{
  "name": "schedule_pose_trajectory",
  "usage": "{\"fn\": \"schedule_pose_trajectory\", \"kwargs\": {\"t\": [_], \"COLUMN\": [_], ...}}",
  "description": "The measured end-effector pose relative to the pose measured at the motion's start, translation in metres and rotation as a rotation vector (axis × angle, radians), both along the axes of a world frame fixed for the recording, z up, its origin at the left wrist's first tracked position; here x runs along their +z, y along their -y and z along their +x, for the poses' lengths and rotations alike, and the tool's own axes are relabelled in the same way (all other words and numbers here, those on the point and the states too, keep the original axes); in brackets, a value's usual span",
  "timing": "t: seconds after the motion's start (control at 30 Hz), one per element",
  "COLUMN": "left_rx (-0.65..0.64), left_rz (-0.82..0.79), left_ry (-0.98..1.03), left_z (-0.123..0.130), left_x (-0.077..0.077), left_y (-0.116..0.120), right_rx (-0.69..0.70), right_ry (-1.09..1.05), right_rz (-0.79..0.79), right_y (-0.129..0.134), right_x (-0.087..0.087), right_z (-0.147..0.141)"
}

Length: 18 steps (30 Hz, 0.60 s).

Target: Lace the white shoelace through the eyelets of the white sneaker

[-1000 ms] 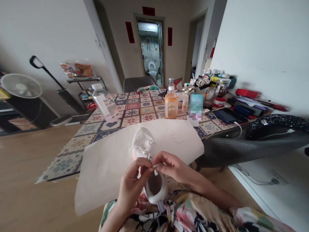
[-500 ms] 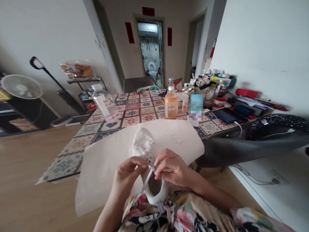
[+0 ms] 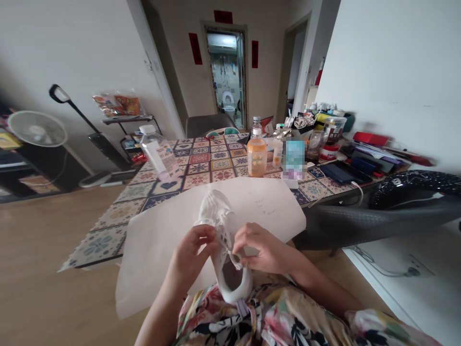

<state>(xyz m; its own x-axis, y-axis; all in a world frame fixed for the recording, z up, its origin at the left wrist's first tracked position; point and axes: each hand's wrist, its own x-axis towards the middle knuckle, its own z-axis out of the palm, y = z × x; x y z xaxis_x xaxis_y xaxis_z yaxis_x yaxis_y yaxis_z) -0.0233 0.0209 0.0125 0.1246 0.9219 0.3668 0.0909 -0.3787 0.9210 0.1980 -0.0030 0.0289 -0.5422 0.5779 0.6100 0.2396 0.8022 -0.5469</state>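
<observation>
A white lace-up shoe [image 3: 236, 288] rests toe away from me, its heel by my lap and its toe over a large white sheet. Its white shoelace [image 3: 236, 262] crosses the tongue and hangs in a small loop above the dark opening. On the left side of the lacing, my left hand [image 3: 194, 250] has its thumb and forefinger bent together on the shoelace, though the strand is mostly hidden. Opposite it, my right hand [image 3: 261, 250] pinches the shoelace near the loop, its other fingers curled.
The white sheet [image 3: 154, 254] drapes over the near edge of a patterned tablecloth [image 3: 201, 168]. On it stand a clear bottle [image 3: 158, 154], an orange drink bottle [image 3: 257, 156] and a blurred-out box [image 3: 294, 158]. Phones and clutter line the right side, beside a grey chair [image 3: 338, 223].
My hands have drawn apart, the left one up and leftward, the right one slightly right. A lace strand that slanted across the shoe opening now forms a small loop by my right fingers.
</observation>
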Motion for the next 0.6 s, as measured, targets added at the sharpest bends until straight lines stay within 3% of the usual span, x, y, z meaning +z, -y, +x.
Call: {"fn": "schedule_pose_trajectory", "kwargs": {"t": [0.13, 0.2, 0.27, 0.33, 0.5, 0.53, 0.6], "left_rx": [-0.190, -0.266, -0.255, -0.209, -0.196, -0.205, -0.220], "left_rz": [0.227, 0.282, 0.306, 0.334, 0.352, 0.345, 0.325], "left_ry": [-0.159, -0.266, -0.328, -0.365, -0.401, -0.401, -0.392], "left_z": [-0.006, -0.005, -0.002, 0.001, 0.006, 0.007, 0.009], "left_x": [0.005, 0.008, 0.011, 0.012, 0.014, 0.014, 0.013], "left_y": [0.008, 0.012, 0.016, 0.019, 0.021, 0.022, 0.022], "right_rx": [-0.120, -0.123, -0.068, 0.095, 0.955, 1.019, 0.894], "right_ry": [0.114, 0.106, 0.053, -0.029, -0.052, -0.021, -0.002], "right_rz": [0.013, 0.048, 0.059, 0.025, -0.020, -0.037, -0.116], "right_y": [0.003, 0.006, 0.010, 0.012, 0.008, 0.007, 0.005], "right_x": [0.000, 0.003, 0.007, 0.012, 0.024, 0.024, 0.023], "right_z": [0.002, 0.001, 0.000, -0.001, 0.001, 0.003, 0.006]}}
